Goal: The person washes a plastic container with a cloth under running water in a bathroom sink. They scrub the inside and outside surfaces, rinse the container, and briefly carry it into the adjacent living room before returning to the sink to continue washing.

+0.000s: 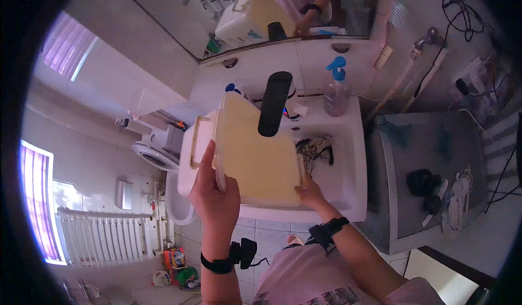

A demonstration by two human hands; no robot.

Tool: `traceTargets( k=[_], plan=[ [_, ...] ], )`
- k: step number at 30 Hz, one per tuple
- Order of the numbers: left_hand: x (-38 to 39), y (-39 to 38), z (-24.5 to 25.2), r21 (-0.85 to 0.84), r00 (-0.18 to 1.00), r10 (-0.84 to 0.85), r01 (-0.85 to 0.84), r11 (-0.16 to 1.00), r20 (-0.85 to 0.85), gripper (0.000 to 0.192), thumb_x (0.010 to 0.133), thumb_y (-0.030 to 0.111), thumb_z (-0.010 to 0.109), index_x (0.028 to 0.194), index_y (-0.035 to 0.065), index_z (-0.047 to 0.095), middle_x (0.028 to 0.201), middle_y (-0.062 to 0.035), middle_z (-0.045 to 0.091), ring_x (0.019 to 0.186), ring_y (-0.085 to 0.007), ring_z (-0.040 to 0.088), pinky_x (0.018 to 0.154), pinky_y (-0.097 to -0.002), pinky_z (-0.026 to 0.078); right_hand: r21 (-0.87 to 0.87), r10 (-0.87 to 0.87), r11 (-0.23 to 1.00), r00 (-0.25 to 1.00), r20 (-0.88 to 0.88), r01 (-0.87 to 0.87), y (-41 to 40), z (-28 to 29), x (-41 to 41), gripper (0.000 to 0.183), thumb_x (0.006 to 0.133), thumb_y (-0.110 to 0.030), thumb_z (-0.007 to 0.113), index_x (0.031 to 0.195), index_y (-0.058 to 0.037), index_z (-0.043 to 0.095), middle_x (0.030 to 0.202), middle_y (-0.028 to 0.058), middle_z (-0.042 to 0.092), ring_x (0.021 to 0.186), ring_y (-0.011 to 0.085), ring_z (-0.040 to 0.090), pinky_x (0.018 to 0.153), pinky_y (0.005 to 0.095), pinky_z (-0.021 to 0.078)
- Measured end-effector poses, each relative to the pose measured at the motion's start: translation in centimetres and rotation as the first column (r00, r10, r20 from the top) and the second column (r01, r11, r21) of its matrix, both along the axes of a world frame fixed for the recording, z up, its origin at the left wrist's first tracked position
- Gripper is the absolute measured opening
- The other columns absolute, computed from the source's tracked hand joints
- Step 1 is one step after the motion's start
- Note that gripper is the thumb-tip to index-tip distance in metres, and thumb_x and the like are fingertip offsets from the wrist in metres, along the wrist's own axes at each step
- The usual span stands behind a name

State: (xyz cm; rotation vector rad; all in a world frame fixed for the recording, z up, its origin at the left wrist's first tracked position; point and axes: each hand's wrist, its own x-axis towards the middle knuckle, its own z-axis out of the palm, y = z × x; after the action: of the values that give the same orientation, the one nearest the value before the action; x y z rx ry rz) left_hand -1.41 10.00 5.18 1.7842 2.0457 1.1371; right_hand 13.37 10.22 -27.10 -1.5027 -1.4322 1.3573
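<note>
Over the front left of a white washbasin (358,174), both my hands hold a large white plastic container (191,141) with a broad pale yellow face (257,162). My left hand (216,186) grips its near left edge, index finger stretched beside a handle (197,141). My right hand (310,192) clasps the right side near the lower corner, its fingers partly hidden. Whether the yellow face is a lid or the inside, I cannot tell. A black flat-topped faucet (275,104) overlaps the container's far edge. Dark patterned cloth (316,150) lies crumpled in the basin.
A blue-topped pump bottle (337,88) stands at the basin's back right corner. To the right, a grey-topped washing machine (432,158) carries dark bundled items (424,184). A mirror (346,3) spans the wall behind. At left are a toilet (179,199) and a radiator (108,239).
</note>
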Motion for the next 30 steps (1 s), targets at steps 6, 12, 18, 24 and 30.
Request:
traceTargets(
  k=[6,12,18,24,30],
  plan=[
    [1.5,1.2,2.0,0.105,0.845,0.019,0.045,0.993,-0.534,0.071,0.061,-0.012,0.048,0.125,0.0179,0.053,0.090,-0.0103,0.063,0.071,-0.0315,0.062,0.063,-0.0402,0.050,-0.046,0.452,0.885,0.879,-0.150,-0.463,0.8,3.7,-5.4,0.038,0.078,-0.021,0.062,0.104,0.0018,0.046,0.094,0.0151,0.059,0.089,0.0235,0.055,0.082,0.0330,0.0449],
    [-0.6,1.3,2.2,0.146,0.765,0.052,0.055,0.988,-0.642,0.070,0.063,-0.013,0.049,0.124,0.0222,0.056,0.071,-0.0056,0.057,0.057,-0.0214,0.059,0.053,-0.0360,0.049,-0.191,0.325,0.926,0.945,-0.039,-0.326,3.0,8.5,-3.1,0.079,0.076,-0.035,0.061,0.131,0.0109,0.027,0.127,0.0297,0.042,0.118,0.0367,0.044,0.101,0.0390,0.0339],
    [-0.6,0.9,2.4,0.173,0.778,0.067,0.055,0.983,-0.624,0.066,0.065,-0.012,0.053,0.122,0.0230,0.058,0.063,-0.0040,0.048,0.049,-0.0181,0.051,0.049,-0.0347,0.045,0.246,-0.182,0.961,0.960,0.214,0.127,9.8,11.5,2.2,0.077,0.077,-0.018,0.059,0.138,0.0031,0.018,0.134,0.0295,0.031,0.123,0.0424,0.034,0.104,0.0422,0.0284],
    [-0.6,1.0,3.0,0.223,0.765,0.085,0.079,0.972,-0.638,0.065,0.067,-0.012,0.053,0.121,0.0234,0.059,0.061,-0.0035,0.043,0.046,-0.0165,0.045,0.048,-0.0340,0.042,0.570,-0.191,0.822,0.939,0.285,-0.006,15.1,13.9,3.3,0.066,0.075,-0.001,0.055,0.135,0.0013,0.026,0.133,0.0242,0.035,0.115,0.0413,0.043,0.096,0.0430,0.0389],
    [-0.6,-0.1,4.0,0.241,0.757,0.081,0.103,0.965,-0.649,0.063,0.067,-0.011,0.055,0.121,0.0209,0.059,0.060,-0.0026,0.037,0.045,-0.0141,0.041,0.046,-0.0315,0.039,0.488,-0.076,0.840,0.841,0.536,-0.235,13.5,14.4,2.9,0.055,0.076,-0.003,0.050,0.130,0.0001,0.038,0.135,0.0140,0.039,0.106,0.0323,0.052,0.087,0.0396,0.0466]
  ],
)
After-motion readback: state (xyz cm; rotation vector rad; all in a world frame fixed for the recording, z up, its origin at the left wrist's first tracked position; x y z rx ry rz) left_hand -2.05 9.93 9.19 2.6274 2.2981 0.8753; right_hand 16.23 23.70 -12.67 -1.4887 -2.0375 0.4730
